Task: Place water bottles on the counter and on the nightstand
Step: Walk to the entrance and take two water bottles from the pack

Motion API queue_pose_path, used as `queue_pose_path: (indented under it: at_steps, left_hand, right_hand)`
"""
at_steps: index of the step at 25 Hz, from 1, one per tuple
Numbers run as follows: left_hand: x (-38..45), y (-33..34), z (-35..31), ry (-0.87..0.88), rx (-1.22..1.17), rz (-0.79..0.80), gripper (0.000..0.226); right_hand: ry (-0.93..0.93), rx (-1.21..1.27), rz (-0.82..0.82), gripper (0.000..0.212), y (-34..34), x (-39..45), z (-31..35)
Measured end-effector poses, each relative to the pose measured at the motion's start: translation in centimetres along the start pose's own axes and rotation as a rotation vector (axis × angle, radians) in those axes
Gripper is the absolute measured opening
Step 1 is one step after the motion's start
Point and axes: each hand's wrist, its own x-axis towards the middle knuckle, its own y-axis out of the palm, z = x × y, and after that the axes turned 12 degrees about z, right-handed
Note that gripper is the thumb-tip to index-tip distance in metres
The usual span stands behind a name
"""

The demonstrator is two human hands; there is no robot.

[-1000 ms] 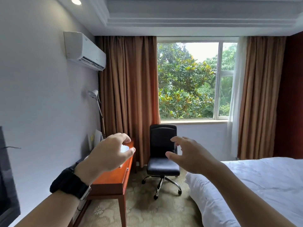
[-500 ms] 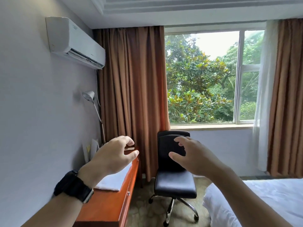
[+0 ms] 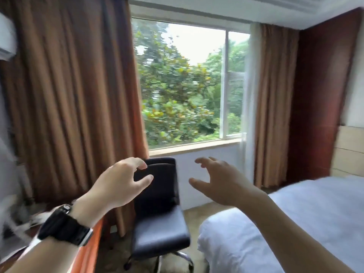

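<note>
Head view, motion-blurred. Left hand (image 3: 120, 184) raised mid-air, fingers (image 3: 137, 162) curled half open, holding nothing; black watch (image 3: 65, 227) on wrist. Right hand (image 3: 218, 180) raised beside it, apart, fingers (image 3: 202, 161) spread and bent, empty. Black chair (image 3: 159, 213) behind hands, under window (image 3: 187, 85). Orange tabletop (image 3: 89, 251) at lower left. White bed (image 3: 295, 223) at right. No bottles in view.
</note>
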Motion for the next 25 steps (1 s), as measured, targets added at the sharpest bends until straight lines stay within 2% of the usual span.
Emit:
queue_pose_path:
  at_steps: [3,6,11,14,18,25]
  left_hand:
    - [7.7,4.0,-4.4,0.243,-0.058,0.091,0.042]
    - [12.8,7.3,-11.8,0.497,-0.182,0.183,0.042]
    - [13.7,12.6,-25.9,0.89,-0.399,0.324,0.051]
    - [9.2,13.6,-35.1,1.132,-0.478,0.373,0.039]
    - [-0.9,12.4,-46.0,1.429,-0.553,0.43,0.037]
    - [-19.5,7.9,-59.7,1.769,-0.689,0.558,0.042]
  right_hand:
    - [0.22,-0.063,-0.065,0.069,-2.2,-1.7,-4.7]
    - [0.49,-0.136,-0.147,0.066,-4.9,-6.5,-9.1]
    - [1.001,-0.217,-0.281,0.065,-8.8,-20.6,-11.8]
    - [1.255,-0.265,-0.362,0.063,-10.4,-30.1,-9.0]
    - [1.522,-0.35,-0.435,0.065,-11.7,-41.8,-2.6]
    - [1.823,-0.473,-0.59,0.066,-14.1,-58.9,9.2]
